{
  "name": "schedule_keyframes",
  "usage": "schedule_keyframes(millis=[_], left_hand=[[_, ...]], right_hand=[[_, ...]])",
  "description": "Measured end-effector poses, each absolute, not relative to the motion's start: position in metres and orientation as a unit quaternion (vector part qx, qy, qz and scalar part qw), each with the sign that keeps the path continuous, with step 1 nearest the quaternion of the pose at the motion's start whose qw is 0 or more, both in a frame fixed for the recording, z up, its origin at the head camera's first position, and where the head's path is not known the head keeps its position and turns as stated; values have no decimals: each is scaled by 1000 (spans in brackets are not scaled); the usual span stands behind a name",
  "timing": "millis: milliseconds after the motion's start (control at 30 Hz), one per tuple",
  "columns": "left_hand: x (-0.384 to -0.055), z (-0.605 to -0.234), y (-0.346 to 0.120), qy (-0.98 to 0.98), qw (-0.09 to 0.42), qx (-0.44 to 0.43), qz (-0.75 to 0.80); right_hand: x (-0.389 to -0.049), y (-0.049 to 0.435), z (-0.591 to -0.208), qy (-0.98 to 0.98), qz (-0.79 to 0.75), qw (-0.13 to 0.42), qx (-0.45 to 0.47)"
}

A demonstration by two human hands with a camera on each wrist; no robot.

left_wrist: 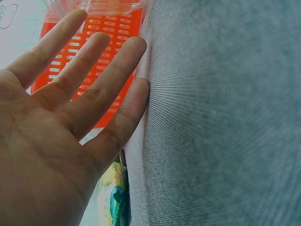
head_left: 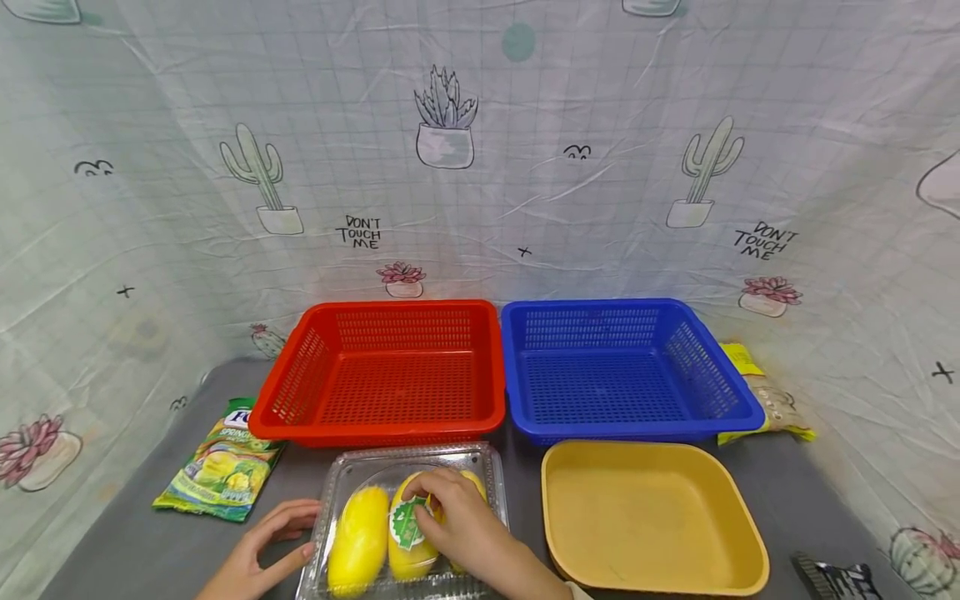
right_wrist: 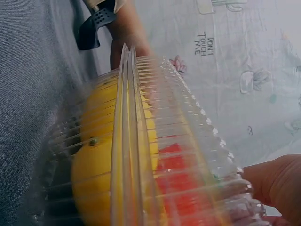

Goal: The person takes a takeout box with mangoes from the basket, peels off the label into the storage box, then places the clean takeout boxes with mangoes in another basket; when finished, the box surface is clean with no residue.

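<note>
A clear plastic clamshell box (head_left: 495,471) holds three yellow mangoes (head_left: 358,533) at the front of the table. On its lid is a green and white sticker (head_left: 406,525). My right hand (head_left: 457,517) rests on top with bent fingers, thumb and fingertips at the sticker; whether they pinch the lid I cannot tell. Beside the box's left edge is my left hand (head_left: 262,550), fingers spread, tips right at the rim. The left wrist view shows its bare palm. In the right wrist view the ribbed box wall (right_wrist: 127,141) blurs in front of the fruit.
Behind the box stand a red basket (head_left: 378,432) and a blue basket (head_left: 637,429). A yellow tray (head_left: 652,517) is at the right. A green and yellow snack bag (head_left: 221,467) lies left, another packet (head_left: 772,404) beside the blue basket, a black wrapper (head_left: 836,579) at front right.
</note>
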State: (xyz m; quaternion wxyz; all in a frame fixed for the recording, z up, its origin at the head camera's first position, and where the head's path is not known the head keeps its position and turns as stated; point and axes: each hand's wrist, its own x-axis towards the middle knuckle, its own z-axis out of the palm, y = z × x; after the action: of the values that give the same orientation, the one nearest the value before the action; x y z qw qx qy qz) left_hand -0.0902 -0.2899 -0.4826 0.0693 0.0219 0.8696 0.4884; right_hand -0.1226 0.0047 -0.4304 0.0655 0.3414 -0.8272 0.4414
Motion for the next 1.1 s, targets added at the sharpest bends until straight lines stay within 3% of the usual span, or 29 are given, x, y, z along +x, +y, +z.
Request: schedule_keyframes(millis=[700, 1100], left_hand=[[-90, -484, -291, 869, 68, 34, 489], [-91, -484, -290, 873, 72, 44, 480]], right_hand=[[-109, 27, -406, -795, 503, 3, 339], [-115, 58, -410, -795, 517, 56, 314]])
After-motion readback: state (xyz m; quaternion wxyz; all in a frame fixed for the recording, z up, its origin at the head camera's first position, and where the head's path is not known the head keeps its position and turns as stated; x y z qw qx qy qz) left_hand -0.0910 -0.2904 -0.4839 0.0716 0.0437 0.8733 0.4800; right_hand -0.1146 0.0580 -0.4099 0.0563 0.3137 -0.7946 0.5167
